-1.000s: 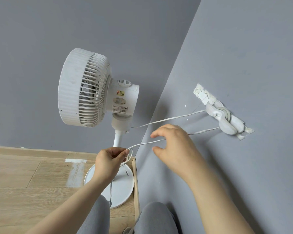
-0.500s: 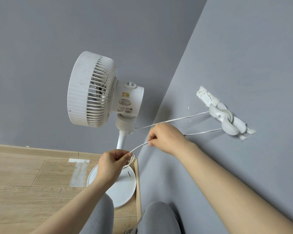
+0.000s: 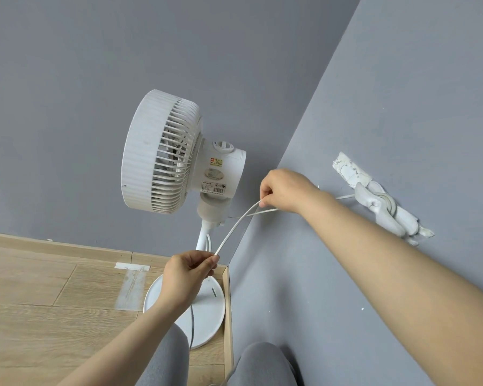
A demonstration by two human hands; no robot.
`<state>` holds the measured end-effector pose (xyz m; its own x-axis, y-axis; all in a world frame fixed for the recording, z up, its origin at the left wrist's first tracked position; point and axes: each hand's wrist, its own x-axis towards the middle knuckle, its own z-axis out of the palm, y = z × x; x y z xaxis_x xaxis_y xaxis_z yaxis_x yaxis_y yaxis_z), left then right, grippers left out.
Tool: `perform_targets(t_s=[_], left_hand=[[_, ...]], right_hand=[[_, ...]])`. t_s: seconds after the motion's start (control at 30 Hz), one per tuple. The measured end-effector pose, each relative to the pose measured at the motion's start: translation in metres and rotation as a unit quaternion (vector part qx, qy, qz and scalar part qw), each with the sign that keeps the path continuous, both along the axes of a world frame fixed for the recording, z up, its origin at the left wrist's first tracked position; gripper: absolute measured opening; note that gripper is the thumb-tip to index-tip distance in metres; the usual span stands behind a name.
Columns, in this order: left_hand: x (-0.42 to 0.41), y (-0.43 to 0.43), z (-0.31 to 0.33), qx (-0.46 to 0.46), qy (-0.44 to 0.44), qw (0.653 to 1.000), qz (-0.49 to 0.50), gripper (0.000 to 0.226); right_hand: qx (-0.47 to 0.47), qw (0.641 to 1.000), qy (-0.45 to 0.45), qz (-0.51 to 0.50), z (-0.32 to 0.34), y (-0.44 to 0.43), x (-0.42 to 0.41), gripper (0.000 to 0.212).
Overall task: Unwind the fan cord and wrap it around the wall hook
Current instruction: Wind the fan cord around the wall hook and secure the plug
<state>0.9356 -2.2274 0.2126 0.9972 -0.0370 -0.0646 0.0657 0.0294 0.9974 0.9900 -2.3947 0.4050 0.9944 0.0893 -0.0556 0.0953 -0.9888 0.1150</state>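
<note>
At the bottom of the frame are grey-clad knees, and just above them, lower centre, the left hand (image 3: 188,270) pinches the white cord (image 3: 234,225) between thumb and curled fingers over the fan's round base (image 3: 207,310). From that pinch the cord rises in a smooth arc toward mid-frame, where the right hand (image 3: 286,190) grips it with fingers closed round it. A second strand runs beside the first under the right hand toward the wall hook (image 3: 374,201) at right of centre, where a turn of cord seems to sit already. The cord looks thin, light and springy. It holds its curve rather than dropping limp, so it will probably want to uncoil off the hook unless kept taut. Its smooth jacket may slide through a loose pinch. The best hold is likely close to the hook with the right hand, the left feeding slack. Farthest, at centre left, stands the fan (image 3: 162,151), top-heavy on its slim pole, so a hard tug could tip it.
</note>
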Motion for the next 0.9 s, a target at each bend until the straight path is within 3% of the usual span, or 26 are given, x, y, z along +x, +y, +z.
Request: perform_targets(t_s=[0.27, 0.9], left_hand=[[0.004, -0.004, 0.009, -0.015, -0.002, 1.000, -0.009, 0.009], [0.016, -0.026, 0.009, 0.115, -0.072, 0.989, -0.056, 0.023]], right_hand=[[-0.030, 0.998, -0.045, -0.026, 0.017, -0.009, 0.011, 0.010], [0.156, 0.979, 0.007, -0.133, 0.059, -0.042, 0.018, 0.016]])
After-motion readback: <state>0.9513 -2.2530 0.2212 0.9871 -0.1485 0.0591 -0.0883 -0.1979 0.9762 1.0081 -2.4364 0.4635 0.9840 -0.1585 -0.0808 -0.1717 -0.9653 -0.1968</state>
